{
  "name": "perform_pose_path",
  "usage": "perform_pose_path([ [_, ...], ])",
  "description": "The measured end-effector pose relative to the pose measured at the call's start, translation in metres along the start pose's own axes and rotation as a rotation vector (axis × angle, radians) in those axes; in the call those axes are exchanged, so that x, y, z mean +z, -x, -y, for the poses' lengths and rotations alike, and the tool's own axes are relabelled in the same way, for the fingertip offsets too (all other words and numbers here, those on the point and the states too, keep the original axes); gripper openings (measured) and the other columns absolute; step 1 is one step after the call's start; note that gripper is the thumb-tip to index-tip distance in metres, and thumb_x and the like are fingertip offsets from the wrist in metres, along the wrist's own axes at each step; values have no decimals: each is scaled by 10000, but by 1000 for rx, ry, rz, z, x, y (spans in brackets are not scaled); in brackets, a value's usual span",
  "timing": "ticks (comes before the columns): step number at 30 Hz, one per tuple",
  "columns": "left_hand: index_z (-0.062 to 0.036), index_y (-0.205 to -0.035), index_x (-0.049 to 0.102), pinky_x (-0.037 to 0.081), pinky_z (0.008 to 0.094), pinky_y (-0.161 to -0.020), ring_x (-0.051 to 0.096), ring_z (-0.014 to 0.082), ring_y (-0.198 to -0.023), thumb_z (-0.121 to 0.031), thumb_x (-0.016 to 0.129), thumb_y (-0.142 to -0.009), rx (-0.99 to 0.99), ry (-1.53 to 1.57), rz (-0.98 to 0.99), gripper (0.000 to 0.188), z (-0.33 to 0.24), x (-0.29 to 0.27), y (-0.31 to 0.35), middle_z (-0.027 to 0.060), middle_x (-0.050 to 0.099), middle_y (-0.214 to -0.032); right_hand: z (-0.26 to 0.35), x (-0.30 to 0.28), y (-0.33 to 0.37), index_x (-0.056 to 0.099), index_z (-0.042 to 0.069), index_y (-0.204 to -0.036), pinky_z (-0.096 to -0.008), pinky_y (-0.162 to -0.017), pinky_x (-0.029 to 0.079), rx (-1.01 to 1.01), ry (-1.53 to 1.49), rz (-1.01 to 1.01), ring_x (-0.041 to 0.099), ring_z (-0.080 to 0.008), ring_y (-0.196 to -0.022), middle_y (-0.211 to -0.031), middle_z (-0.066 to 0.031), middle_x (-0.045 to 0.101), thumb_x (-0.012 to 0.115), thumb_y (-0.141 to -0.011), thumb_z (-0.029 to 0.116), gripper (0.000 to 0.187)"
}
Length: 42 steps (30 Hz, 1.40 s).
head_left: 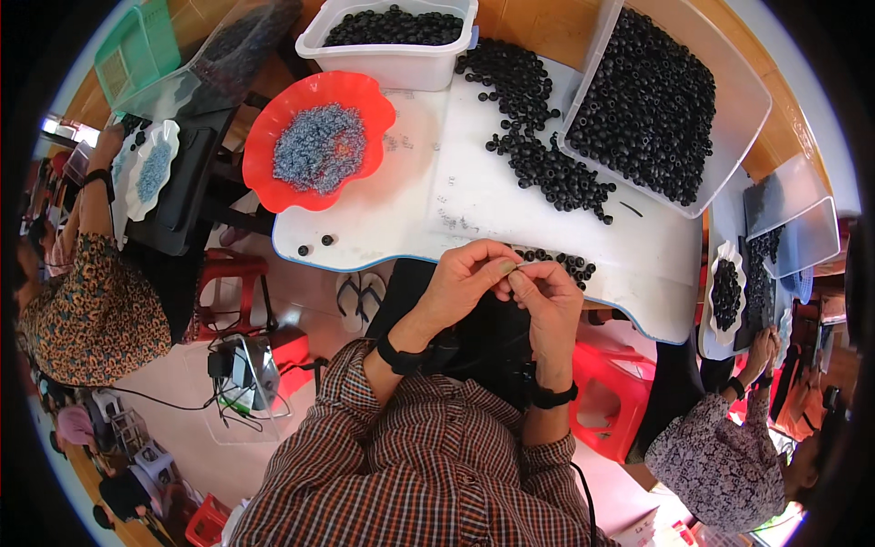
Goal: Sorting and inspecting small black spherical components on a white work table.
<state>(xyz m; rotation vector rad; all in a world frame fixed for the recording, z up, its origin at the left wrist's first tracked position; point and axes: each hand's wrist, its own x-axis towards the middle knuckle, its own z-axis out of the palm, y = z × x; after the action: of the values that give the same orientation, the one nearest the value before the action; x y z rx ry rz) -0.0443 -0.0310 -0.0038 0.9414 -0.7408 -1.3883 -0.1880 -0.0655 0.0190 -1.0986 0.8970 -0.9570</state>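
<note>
My left hand (463,284) and my right hand (551,308) meet at the table's near edge, thumbs and forefingers pinched together. Whatever sits between the fingertips is too small and too covered to name. Just beyond my right hand lies a short row of black ring-shaped parts (567,263). A larger spill of the same black parts (558,173) spreads over the white tabletop (365,232). To the left, a red scalloped dish (258,173) holds many small blue-grey pieces (314,150).
A white tub (392,70) and a tilted clear bin (743,105), both full of black parts, stand at the back. Two loose black parts (314,245) lie near the left edge. Red stools (611,392) flank me. Co-workers sit at the left (91,310) and right (720,456).
</note>
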Motion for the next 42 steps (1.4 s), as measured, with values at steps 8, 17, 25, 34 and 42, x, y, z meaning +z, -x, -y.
perform_pose_path([
  [8,20,-1061,629,531,237,-652,588,81,-686,-141,516,-990,-106,67,-52,209,3,-4,2,26,620,-801,-6,-1,1,641,14,-892,-182,-597,431,74,33,-26,532,-50,-649,-757,-9,631,675,-884,90,84],
  [17,16,-1101,633,534,235,-662,591,77,-700,-123,547,-972,-117,33,-47,208,2,-5,6,23,628,-817,-11,7,1,618,-4,-893,-193,-618,445,11,120,-34,533,-50,-658,-758,-12,629,663,-892,87,102],
  [25,13,-1093,638,533,242,-646,594,95,-684,-117,571,-957,-106,178,-90,200,2,-26,12,40,643,-855,-19,19,-4,615,-4,-897,-193,-642,450,-41,145,-20,531,-46,-694,-805,-7,621,653,-889,53,69],
  [34,24,-1087,629,524,247,-611,601,114,-669,-140,573,-957,-84,360,-100,216,4,-38,12,74,651,-867,-27,20,-16,624,-18,-919,-216,-631,455,-226,435,-113,547,-71,-692,-819,-23,587,659,-853,6,79],
  [42,24,-1091,625,524,243,-606,602,108,-670,-161,574,-960,-100,369,-112,232,1,-35,10,74,651,-872,-11,12,-50,623,-12,-1058,-330,-687,495,-407,802,-245,602,-254,-817,-1006,-153,587,568,-862,-14,204],
])
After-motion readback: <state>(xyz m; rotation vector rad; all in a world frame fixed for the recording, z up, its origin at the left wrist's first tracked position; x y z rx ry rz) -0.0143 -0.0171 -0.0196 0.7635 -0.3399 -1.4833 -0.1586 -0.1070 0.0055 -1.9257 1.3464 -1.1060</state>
